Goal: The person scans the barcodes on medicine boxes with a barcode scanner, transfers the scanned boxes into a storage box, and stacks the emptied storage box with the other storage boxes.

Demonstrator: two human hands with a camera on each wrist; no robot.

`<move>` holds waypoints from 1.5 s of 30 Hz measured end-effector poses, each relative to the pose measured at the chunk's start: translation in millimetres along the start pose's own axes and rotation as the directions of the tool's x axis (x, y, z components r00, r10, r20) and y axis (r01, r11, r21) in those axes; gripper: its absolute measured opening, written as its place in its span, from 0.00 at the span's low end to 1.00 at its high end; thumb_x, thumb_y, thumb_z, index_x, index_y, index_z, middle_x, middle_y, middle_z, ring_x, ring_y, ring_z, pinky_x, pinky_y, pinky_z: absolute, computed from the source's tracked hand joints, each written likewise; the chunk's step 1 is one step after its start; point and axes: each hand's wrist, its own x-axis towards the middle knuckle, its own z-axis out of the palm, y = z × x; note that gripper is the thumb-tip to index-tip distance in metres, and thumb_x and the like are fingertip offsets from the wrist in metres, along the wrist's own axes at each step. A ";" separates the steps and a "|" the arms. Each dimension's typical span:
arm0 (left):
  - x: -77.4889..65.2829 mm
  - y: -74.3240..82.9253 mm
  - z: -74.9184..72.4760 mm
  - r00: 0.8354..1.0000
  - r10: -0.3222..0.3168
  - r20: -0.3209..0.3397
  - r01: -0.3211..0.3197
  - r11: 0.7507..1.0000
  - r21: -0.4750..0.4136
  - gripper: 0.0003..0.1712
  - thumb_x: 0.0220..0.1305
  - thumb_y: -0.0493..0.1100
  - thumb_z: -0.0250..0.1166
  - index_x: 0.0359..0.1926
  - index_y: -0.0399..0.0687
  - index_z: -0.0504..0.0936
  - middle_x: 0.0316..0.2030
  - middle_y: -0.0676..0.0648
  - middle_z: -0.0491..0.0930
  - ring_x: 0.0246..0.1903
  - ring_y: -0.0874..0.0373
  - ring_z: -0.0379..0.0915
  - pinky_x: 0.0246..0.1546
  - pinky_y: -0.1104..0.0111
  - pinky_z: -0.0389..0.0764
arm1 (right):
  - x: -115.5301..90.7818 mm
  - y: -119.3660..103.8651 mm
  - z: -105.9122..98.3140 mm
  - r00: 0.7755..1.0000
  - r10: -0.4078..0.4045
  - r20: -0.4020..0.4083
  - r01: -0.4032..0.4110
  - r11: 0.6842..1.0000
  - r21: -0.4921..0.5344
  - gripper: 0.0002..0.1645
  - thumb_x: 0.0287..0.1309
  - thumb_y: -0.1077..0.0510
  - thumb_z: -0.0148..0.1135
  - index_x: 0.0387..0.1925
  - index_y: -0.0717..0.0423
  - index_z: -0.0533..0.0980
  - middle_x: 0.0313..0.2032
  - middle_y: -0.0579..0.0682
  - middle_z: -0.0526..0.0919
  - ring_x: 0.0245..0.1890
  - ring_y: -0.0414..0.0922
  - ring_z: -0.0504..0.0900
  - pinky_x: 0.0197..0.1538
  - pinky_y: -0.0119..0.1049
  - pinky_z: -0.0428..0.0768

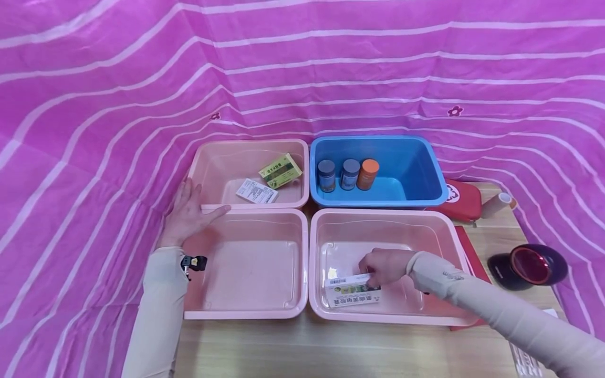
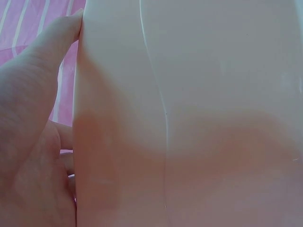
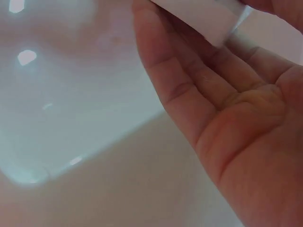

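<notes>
In the head view my right hand (image 1: 386, 265) is inside the near right pink bin (image 1: 406, 226), pinching the end of a white and green medicine box (image 1: 352, 299). The right wrist view catches a pale corner of that box (image 3: 206, 21) between thumb and fingers, most of it cut off. My left hand (image 1: 185, 218) rests at the far left corner of the near left pink bin (image 1: 255, 278), fingers spread and thumb along the rim. From the left wrist, the thumb (image 2: 52, 42) touches the bin's edge, with other fingers partly hidden behind the wall.
Behind stands a pink bin (image 1: 208, 157) with a green box (image 1: 281, 170) and a white box (image 1: 257, 191). A blue bin (image 1: 406, 163) beside it holds two dark-capped bottles and an orange one (image 1: 368, 174). Right of the bins lie a red case (image 1: 465, 202) and a dark, red-topped object (image 1: 531, 265).
</notes>
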 end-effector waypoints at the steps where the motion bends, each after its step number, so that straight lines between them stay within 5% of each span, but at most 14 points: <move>1: 0.1 -0.1 0.0 1.000 0.001 -0.001 -0.001 1.000 0.002 0.68 0.62 0.75 0.61 0.80 0.31 0.44 0.81 0.32 0.27 0.80 0.35 0.21 0.71 0.26 0.41 | -1.8 -0.4 -3.1 1.000 -0.012 -0.009 0.012 1.000 0.002 0.13 0.56 0.51 0.77 0.43 0.35 0.84 0.42 0.36 0.86 0.43 0.42 0.80 0.61 0.57 0.77; 5: -0.2 -0.3 -1.1 1.000 0.004 -0.005 -0.004 1.000 0.009 0.67 0.62 0.74 0.62 0.80 0.31 0.44 0.80 0.30 0.28 0.80 0.35 0.22 0.72 0.28 0.41 | -8.6 -1.0 -15.5 0.991 -0.114 -0.072 0.115 0.993 0.008 0.14 0.58 0.49 0.76 0.44 0.36 0.81 0.44 0.36 0.85 0.44 0.41 0.81 0.61 0.57 0.78; 8: -0.3 -0.8 -1.6 1.000 0.006 -0.003 -0.006 1.000 0.007 0.67 0.63 0.74 0.62 0.80 0.30 0.44 0.80 0.30 0.28 0.80 0.34 0.22 0.72 0.28 0.41 | -14.3 -0.8 -23.2 0.960 -0.228 -0.165 0.232 0.973 0.006 0.17 0.58 0.49 0.75 0.48 0.39 0.80 0.46 0.40 0.85 0.44 0.40 0.82 0.57 0.53 0.82; 11: -0.2 -1.2 -2.0 1.000 0.004 0.002 -0.004 1.000 -0.004 0.67 0.63 0.74 0.62 0.80 0.30 0.44 0.80 0.30 0.27 0.80 0.34 0.21 0.72 0.28 0.41 | -21.4 0.3 -29.0 0.913 -0.330 -0.238 0.346 0.938 0.025 0.21 0.61 0.50 0.73 0.55 0.44 0.79 0.48 0.47 0.85 0.42 0.40 0.85 0.49 0.43 0.87; 18: 0.8 -1.9 -1.7 1.000 0.000 0.001 0.000 1.000 0.007 0.68 0.62 0.75 0.61 0.80 0.31 0.44 0.80 0.31 0.27 0.80 0.34 0.21 0.71 0.26 0.42 | -45.3 4.8 -37.4 0.856 -0.457 -0.242 0.508 0.829 0.233 0.17 0.72 0.57 0.61 0.59 0.53 0.79 0.49 0.53 0.88 0.30 0.42 0.88 0.27 0.37 0.86; 22: 1.2 -1.9 -1.0 1.000 0.000 0.001 0.000 1.000 0.018 0.68 0.62 0.75 0.61 0.80 0.31 0.44 0.80 0.30 0.27 0.80 0.34 0.21 0.70 0.26 0.42 | -69.7 6.6 -44.4 0.846 -0.448 -0.288 0.520 0.810 0.269 0.15 0.71 0.58 0.62 0.56 0.54 0.82 0.44 0.51 0.90 0.22 0.43 0.84 0.23 0.34 0.83; 27: 1.3 -1.0 -0.4 1.000 0.005 -0.005 -0.005 1.000 0.020 0.68 0.62 0.75 0.61 0.80 0.31 0.44 0.80 0.30 0.28 0.80 0.34 0.22 0.69 0.24 0.43 | -108.7 17.2 -52.0 0.843 -0.437 -0.315 0.531 0.770 0.353 0.24 0.63 0.65 0.68 0.61 0.55 0.79 0.48 0.47 0.87 0.36 0.45 0.88 0.33 0.40 0.88; 31: 0.7 -0.5 -0.2 1.000 0.009 -0.007 -0.009 1.000 0.019 0.68 0.62 0.75 0.61 0.80 0.31 0.44 0.81 0.31 0.28 0.80 0.34 0.22 0.70 0.25 0.43 | -140.1 32.5 -55.7 0.804 -0.456 -0.382 0.584 0.725 0.364 0.32 0.62 0.73 0.65 0.66 0.57 0.73 0.46 0.46 0.86 0.32 0.47 0.87 0.29 0.41 0.87; 34: 0.3 0.3 -0.2 1.000 0.003 -0.001 -0.003 1.000 0.016 0.68 0.62 0.75 0.62 0.80 0.31 0.44 0.81 0.31 0.28 0.80 0.34 0.22 0.71 0.26 0.43 | -160.7 45.6 -54.9 0.766 -0.413 -0.493 0.596 0.744 0.302 0.32 0.60 0.77 0.63 0.65 0.57 0.74 0.36 0.47 0.88 0.21 0.47 0.84 0.21 0.39 0.83; 37: 0.1 1.0 -0.2 1.000 -0.004 0.004 0.003 1.000 0.016 0.68 0.61 0.75 0.61 0.80 0.32 0.44 0.81 0.32 0.27 0.80 0.35 0.22 0.71 0.26 0.43 | -179.2 63.6 -50.7 0.737 -0.334 -0.588 0.565 0.782 0.264 0.33 0.58 0.80 0.62 0.62 0.55 0.75 0.30 0.47 0.87 0.17 0.46 0.81 0.18 0.38 0.79; 40: -0.1 1.1 -0.2 1.000 -0.002 0.004 0.002 1.000 0.016 0.68 0.62 0.75 0.62 0.80 0.31 0.44 0.81 0.31 0.28 0.80 0.34 0.23 0.71 0.27 0.44 | -195.9 86.2 -46.3 0.698 -0.297 -0.651 0.567 0.786 0.249 0.34 0.59 0.83 0.57 0.63 0.58 0.75 0.25 0.48 0.84 0.15 0.44 0.78 0.15 0.37 0.74; 42: -0.4 0.7 -0.2 1.000 0.001 0.003 -0.001 1.000 0.015 0.68 0.62 0.75 0.62 0.80 0.31 0.44 0.81 0.31 0.28 0.80 0.34 0.23 0.72 0.27 0.43 | -205.5 102.4 -42.9 0.674 -0.284 -0.682 0.605 0.741 0.291 0.32 0.61 0.85 0.51 0.63 0.62 0.73 0.20 0.50 0.81 0.13 0.46 0.74 0.12 0.37 0.68; 43: -0.7 0.4 -0.3 1.000 0.001 0.003 -0.001 1.000 0.012 0.67 0.62 0.75 0.62 0.80 0.31 0.44 0.81 0.31 0.28 0.80 0.34 0.23 0.72 0.28 0.43 | -210.1 109.3 -41.1 0.661 -0.260 -0.703 0.603 0.742 0.292 0.32 0.62 0.84 0.49 0.63 0.61 0.74 0.18 0.49 0.80 0.13 0.45 0.73 0.11 0.37 0.65; 45: -0.9 -0.3 -0.4 1.000 0.001 0.002 -0.001 1.000 0.011 0.67 0.62 0.75 0.62 0.80 0.31 0.44 0.80 0.31 0.28 0.80 0.34 0.22 0.72 0.28 0.42 | -214.6 125.5 -36.8 0.607 -0.272 -0.746 0.683 0.659 0.316 0.31 0.63 0.86 0.43 0.63 0.66 0.73 0.18 0.50 0.78 0.12 0.46 0.70 0.09 0.35 0.61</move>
